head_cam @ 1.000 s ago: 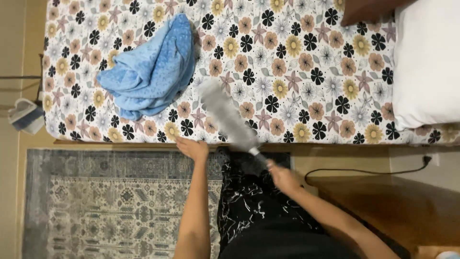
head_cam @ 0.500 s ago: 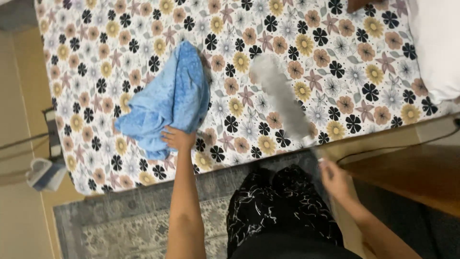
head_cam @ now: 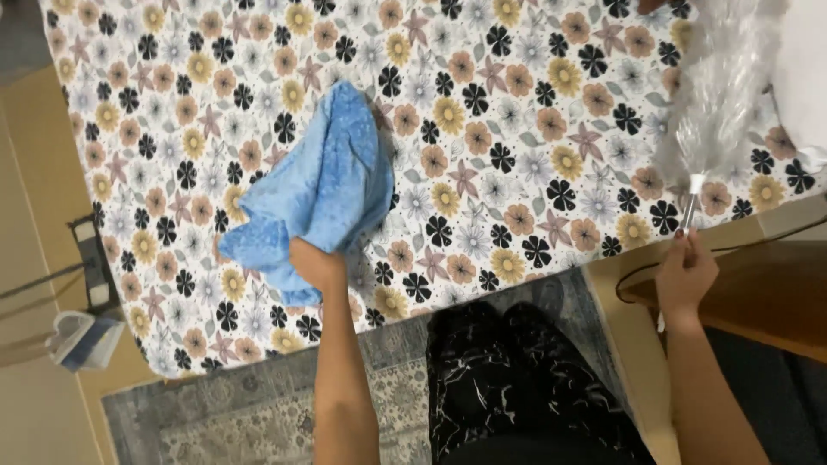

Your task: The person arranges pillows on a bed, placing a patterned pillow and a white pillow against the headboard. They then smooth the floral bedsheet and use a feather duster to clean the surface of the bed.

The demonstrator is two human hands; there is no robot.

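Crumpled light-blue terry cloth (head_cam: 314, 194) is gathered and lifting off the floral-print bedsheet (head_cam: 482, 112), not yet clear of it. Left hand (head_cam: 317, 263) is closed tight on its lower edge. Right hand (head_cam: 687, 274) is closed round the handle of a fluffy white-grey duster (head_cam: 719, 103), head over the bed's right side.
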